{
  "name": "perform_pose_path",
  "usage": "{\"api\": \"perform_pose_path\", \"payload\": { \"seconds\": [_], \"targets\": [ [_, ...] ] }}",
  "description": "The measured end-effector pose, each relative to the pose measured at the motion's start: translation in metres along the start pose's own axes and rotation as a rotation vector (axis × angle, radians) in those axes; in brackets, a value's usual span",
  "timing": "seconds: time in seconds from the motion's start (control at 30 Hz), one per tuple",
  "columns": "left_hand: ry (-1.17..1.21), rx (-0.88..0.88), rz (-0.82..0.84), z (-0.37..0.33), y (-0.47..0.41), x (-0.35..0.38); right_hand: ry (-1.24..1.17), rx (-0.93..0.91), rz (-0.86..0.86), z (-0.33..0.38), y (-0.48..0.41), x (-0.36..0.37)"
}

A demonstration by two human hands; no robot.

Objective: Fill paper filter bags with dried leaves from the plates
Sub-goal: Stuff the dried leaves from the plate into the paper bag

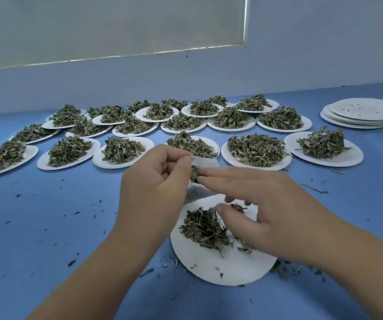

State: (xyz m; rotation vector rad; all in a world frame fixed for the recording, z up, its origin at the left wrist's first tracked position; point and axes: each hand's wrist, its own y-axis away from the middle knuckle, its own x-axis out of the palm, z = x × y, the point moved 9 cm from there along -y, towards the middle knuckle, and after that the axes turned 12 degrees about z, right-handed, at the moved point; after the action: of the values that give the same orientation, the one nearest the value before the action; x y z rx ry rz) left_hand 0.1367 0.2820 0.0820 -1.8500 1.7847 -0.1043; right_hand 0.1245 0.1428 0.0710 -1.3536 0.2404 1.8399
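My left hand (153, 181) holds a white paper filter bag (205, 163) at its mouth, pinched between thumb and fingers, above the near plate. My right hand (255, 204) reaches across with straight fingers, its fingertips pushing a small clump of dried leaves (194, 173) into the bag's opening. Below both hands lies a white paper plate (209, 266) with a heap of dried leaves (205, 227) on it. Most of the bag is hidden behind my hands.
Several white plates heaped with dried leaves (255, 150) cover the blue table (47, 227) in rows up to the white wall. A stack of used plates (364, 113) stands at the far right. Leaf crumbs are scattered over the table.
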Motion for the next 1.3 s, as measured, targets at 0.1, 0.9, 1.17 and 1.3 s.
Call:
{"api": "perform_pose_path", "payload": {
  "seconds": [0.1, 0.9, 1.17, 1.3],
  "targets": [
    [0.035, -0.001, 0.040, 0.000, 0.002, 0.008, 0.138, 0.023, 0.165, 0.002, -0.005, 0.019],
    [-0.091, 0.059, -0.071, 0.004, -0.005, -0.019, -0.128, 0.311, 0.682, -0.057, 0.019, 0.023],
    [-0.120, 0.066, -0.083, 0.002, -0.005, -0.020, -0.012, 0.317, 0.690, -0.060, 0.017, 0.034],
    [-0.135, 0.068, -0.067, 0.002, -0.004, -0.018, 0.048, 0.327, 0.553, -0.062, 0.007, 0.033]
  ]
}}
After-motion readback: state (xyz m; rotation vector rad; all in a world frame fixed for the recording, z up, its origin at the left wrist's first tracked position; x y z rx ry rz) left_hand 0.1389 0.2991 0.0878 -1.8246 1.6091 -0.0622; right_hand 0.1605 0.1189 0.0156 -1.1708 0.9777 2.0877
